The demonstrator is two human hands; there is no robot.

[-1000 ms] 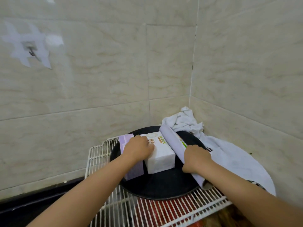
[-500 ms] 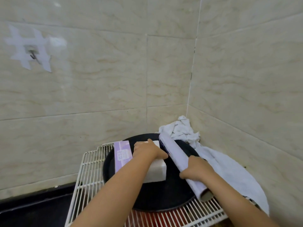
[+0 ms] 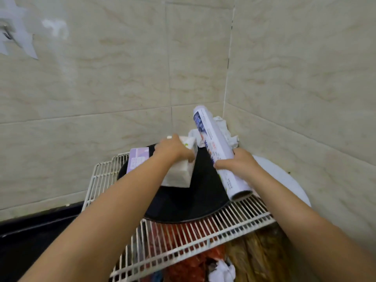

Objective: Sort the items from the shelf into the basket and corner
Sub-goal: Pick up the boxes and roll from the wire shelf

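My left hand [image 3: 173, 150] grips a white tissue pack [image 3: 179, 174] and holds it tilted just above a black round pan [image 3: 183, 208]. My right hand [image 3: 234, 162] grips a long pale-lilac roll [image 3: 215, 147] around its middle, with the far end raised toward the wall corner. A lilac box [image 3: 137, 160] lies on the pan's left edge. The pan rests on a white wire shelf [image 3: 203, 237].
A crumpled white cloth [image 3: 225, 129] sits in the tiled corner behind the roll, beside a white round object [image 3: 284, 180] against the right wall. Red and brown bags [image 3: 193, 265] lie below the shelf. A black counter edge [image 3: 30, 226] runs at lower left.
Both hands have lifted their items off the pan. The roll's far end has tipped up toward the corner, and the tissue pack has risen and tilted.
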